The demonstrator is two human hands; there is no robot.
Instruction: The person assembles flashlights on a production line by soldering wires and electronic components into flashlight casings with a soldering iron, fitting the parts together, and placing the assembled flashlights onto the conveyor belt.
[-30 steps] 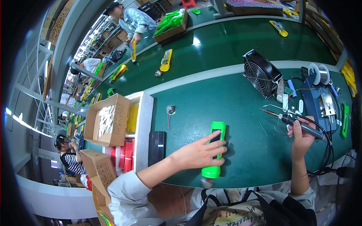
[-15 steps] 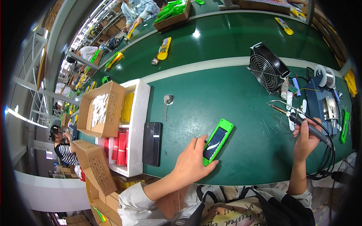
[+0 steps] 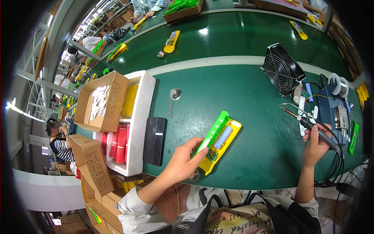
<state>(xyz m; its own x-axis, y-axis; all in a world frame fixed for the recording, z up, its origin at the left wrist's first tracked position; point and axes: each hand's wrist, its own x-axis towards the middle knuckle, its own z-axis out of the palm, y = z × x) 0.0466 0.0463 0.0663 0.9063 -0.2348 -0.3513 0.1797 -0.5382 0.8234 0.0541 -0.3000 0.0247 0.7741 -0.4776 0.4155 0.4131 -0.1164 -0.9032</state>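
Observation:
My left hand (image 3: 183,159) pinches a green cover (image 3: 215,130), tilted up on its edge beside a yellow housing (image 3: 210,165). The housing lies on the green bench mat, its inside showing a blue-purple cylindrical battery (image 3: 223,138) and a small green circuit board (image 3: 212,155). A round metallic part (image 3: 194,174) is partly hidden near my left wrist. My right hand (image 3: 314,150) grips a soldering iron (image 3: 325,138) with a thin metal tube along it, its tip pointing up and left, above the mat and well apart from the housing.
A black phone (image 3: 154,141) lies left of my left hand, by a white foam box (image 3: 136,156) of red and yellow wires. A carton (image 3: 111,111) holds white pieces. Beyond stand a fan (image 3: 283,70), a blue soldering station (image 3: 329,105) and a solder reel (image 3: 339,85).
The green cover has come up off the yellow housing in my left hand, tilting leftward and baring the battery and board. My right hand still holds the soldering iron in nearly the same place.

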